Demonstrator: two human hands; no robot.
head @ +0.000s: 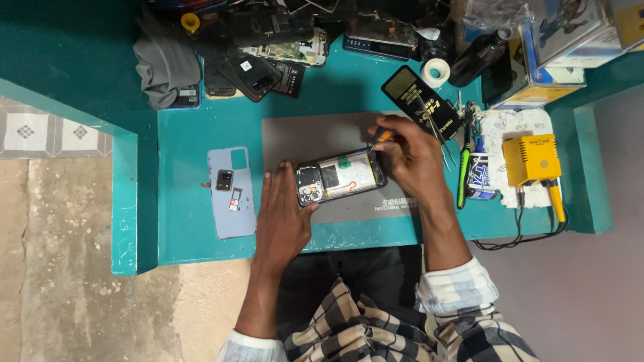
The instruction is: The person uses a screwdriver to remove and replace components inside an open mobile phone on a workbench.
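A phone repair workshop is showing here: an opened phone [341, 175] is lying on a grey work mat [315, 137], dismantled phones [268, 47] are piling up behind, and a yellow soldering station [531, 159] is standing nearby.

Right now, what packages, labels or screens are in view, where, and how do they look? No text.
Meter: right of mat, black slab, dull yellow-green screen.
Boxes: top right shelf, stacked cartons, blue, white, yellow.
Tube: right of right hand, white-blue printed label.
Mat: under opened phone, grey, white print along front edge.
Left hand steadies phone.
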